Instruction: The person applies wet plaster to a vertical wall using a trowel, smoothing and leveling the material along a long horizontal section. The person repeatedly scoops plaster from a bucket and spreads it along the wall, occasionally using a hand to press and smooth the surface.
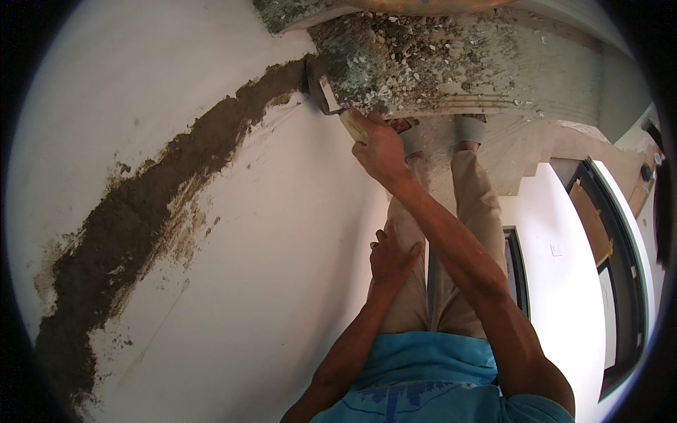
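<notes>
My right hand (384, 151) is closed round the pale handle of a plastering trowel (326, 88). The trowel's flat blade is held against the white wall, at the upper end of a long brown strip of wet mortar (159, 190). That strip runs diagonally down to the lower left, with rough edges and smears beside it. Lower down, my left hand (395, 259) rests on the front of my trouser leg, its fingers loosely bent and apart, holding nothing.
Broken plaster bits and debris (402, 56) lie scattered over the stair step (564, 81) beyond my feet. At the top edge, a rounded tan object (430, 5) shows only in part. A dark-framed opening (620, 296) stands at the right, by a white wall.
</notes>
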The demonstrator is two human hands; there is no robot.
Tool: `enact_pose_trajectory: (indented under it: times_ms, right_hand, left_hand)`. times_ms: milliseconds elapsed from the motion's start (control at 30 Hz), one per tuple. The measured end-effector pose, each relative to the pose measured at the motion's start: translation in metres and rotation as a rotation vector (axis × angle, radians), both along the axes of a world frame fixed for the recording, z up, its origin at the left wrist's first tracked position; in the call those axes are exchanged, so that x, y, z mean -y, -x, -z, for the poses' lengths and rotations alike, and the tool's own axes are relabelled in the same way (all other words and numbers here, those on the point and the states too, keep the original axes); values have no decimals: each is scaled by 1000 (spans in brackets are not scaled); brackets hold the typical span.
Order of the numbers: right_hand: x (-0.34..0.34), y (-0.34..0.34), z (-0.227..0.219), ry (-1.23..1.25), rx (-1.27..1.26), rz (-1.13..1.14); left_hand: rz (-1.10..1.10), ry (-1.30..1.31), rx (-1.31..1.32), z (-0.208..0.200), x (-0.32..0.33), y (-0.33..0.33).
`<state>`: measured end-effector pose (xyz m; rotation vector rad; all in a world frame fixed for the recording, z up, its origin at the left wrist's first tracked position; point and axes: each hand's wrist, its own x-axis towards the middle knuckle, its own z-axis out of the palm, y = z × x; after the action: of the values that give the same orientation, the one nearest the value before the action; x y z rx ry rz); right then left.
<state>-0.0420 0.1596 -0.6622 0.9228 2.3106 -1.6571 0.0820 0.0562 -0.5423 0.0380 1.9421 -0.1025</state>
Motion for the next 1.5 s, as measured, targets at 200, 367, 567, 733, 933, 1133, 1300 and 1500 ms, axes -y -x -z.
enact_pose_trajectory:
  times_ms: [200, 367, 567, 733, 933, 1133, 1300, 1500]
  right_hand:
    - [-24, -24, -4, 43, -1, 32]
    - [-15, -9, 31, -10, -97, 149]
    - [-22, -6, 12, -10, -35, -28]
    - [-32, -46, -6, 109, 0, 12]
    - [-32, -25, -21, 144, 58, 123]
    - [-8, -14, -1, 37, -2, 102]
    - [0, -2, 11, -12, 2, 53]
    - [10, -10, -15, -59, -91, -41]
  left_hand:
    - [-28, 3, 22, 0, 1, 1]
    - [-42, 14, 59, 1, 2, 2]
    - [-31, 3, 26, 0, 2, 0]
    - [-5, 9, 13, 0, 0, 0]
    - [-19, -21, 14, 3, 6, -2]
    - [-34, 6, 21, 2, 4, -1]
    - [-41, -1, 23, 3, 4, -1]
    - [-18, -7, 23, 0, 2, 2]
